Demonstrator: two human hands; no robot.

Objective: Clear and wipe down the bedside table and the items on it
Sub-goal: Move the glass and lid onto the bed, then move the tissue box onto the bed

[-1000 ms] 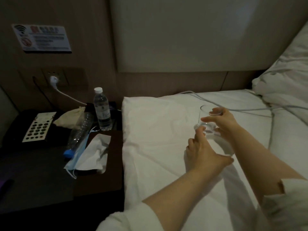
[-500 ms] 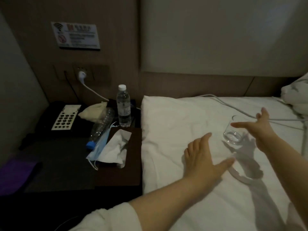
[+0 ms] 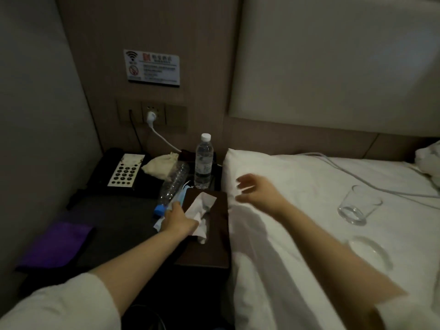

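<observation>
Two plastic bottles (image 3: 203, 161) (image 3: 172, 186), one glass (image 3: 357, 204), one telephone (image 3: 119, 171), one crumpled tissue (image 3: 201, 210), one purple cloth (image 3: 56, 246).
</observation>
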